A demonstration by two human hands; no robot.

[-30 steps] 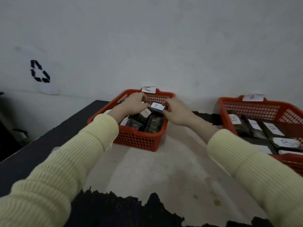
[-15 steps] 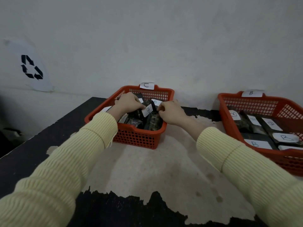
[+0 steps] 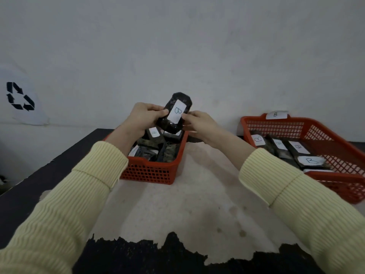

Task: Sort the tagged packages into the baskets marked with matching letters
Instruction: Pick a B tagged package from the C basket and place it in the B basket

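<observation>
A dark wrapped package (image 3: pixel 173 123) with a white tag reading B is held up above the middle red basket (image 3: pixel 150 175). My left hand (image 3: pixel 145 115) grips its left side and my right hand (image 3: pixel 199 122) holds its right edge. Both hands hide that basket's back rim and label. Several more dark tagged packages (image 3: pixel 154 133) lie inside it. At the right stands a second red basket (image 3: pixel 339 147) with a B label (image 3: pixel 275 114) on its back rim; it holds several packages (image 3: pixel 310 161) tagged B.
The baskets stand on a dark table (image 3: pixel 29 186) whose worn pale patch (image 3: pixel 187 204) spreads across the middle. A grey wall rises right behind them. A white bag with a recycling symbol (image 3: pixel 19 95) hangs at the far left.
Both hands were down inside the middle basket among the packages. They have now lifted the B-tagged package up out of it, with the tag facing me.
</observation>
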